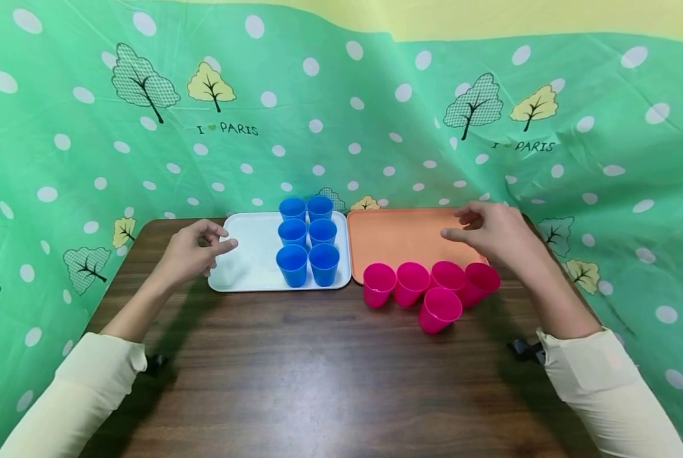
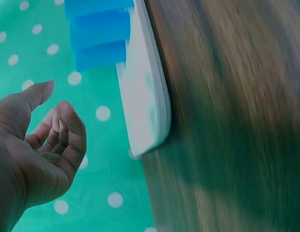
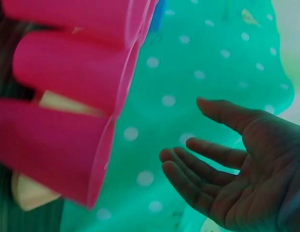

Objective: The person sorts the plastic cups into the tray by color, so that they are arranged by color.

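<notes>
In the head view, several blue cups (image 1: 292, 264) stand in two columns on the right part of a white tray (image 1: 244, 254). My left hand (image 1: 193, 249) hovers at that tray's left edge, fingers loosely bent, holding nothing; the left wrist view shows the same hand (image 2: 48, 145) apart from the tray and cups. Several pink cups (image 1: 413, 283) form a row along the front edge of an orange tray (image 1: 404, 235), with one pink cup (image 1: 440, 310) in front on the table. Above that tray's right side is my right hand (image 1: 493, 232), empty, its thumb apart from the fingers.
A brown wooden table (image 1: 296, 375) carries both trays, side by side near its back edge. Behind and at the sides hangs a green polka-dot cloth (image 1: 330, 83) printed with trees. Dark straps (image 1: 527, 351) show by the sleeve cuffs.
</notes>
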`<move>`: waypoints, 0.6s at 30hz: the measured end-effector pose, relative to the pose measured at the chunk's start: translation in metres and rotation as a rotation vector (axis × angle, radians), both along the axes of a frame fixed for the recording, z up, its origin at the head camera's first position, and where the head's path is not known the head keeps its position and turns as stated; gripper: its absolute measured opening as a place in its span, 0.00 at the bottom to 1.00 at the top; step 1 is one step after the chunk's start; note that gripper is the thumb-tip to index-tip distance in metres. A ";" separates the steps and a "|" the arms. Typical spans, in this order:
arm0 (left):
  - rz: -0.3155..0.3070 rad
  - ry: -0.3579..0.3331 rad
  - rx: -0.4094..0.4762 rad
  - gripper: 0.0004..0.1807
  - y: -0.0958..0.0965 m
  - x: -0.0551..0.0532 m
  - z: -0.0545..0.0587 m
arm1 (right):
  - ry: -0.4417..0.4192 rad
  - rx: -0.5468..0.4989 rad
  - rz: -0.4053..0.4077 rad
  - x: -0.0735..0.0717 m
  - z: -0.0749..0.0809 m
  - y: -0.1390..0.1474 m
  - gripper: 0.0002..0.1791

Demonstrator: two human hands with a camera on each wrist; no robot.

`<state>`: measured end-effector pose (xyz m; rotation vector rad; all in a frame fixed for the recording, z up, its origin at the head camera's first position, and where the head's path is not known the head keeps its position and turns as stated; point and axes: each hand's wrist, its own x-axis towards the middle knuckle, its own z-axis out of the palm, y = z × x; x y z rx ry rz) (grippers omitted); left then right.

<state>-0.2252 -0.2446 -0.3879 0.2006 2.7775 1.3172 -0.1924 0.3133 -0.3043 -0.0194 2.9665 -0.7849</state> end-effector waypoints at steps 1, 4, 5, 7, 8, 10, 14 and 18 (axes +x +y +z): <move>-0.009 0.001 0.006 0.26 0.003 0.001 0.000 | 0.005 0.008 -0.009 -0.002 -0.001 0.006 0.39; -0.034 0.007 0.009 0.24 0.012 0.006 0.002 | 0.007 0.038 -0.036 -0.008 -0.004 0.023 0.37; -0.040 0.010 0.008 0.23 0.015 0.008 0.002 | 0.006 0.046 -0.044 -0.010 -0.005 0.029 0.37; -0.046 0.018 0.006 0.22 0.022 0.011 0.004 | -0.006 0.046 -0.064 -0.014 -0.009 0.042 0.37; -0.049 0.021 0.006 0.22 0.026 0.013 0.005 | -0.015 0.041 -0.072 -0.016 -0.011 0.048 0.38; -0.055 0.023 0.011 0.21 0.033 0.016 0.007 | -0.034 0.020 -0.082 -0.020 -0.017 0.061 0.39; -0.085 0.018 0.027 0.20 0.045 0.023 0.011 | -0.101 -0.048 -0.090 -0.028 -0.034 0.085 0.40; -0.136 0.017 0.068 0.19 0.059 0.031 0.014 | -0.161 -0.104 -0.086 -0.033 -0.057 0.106 0.40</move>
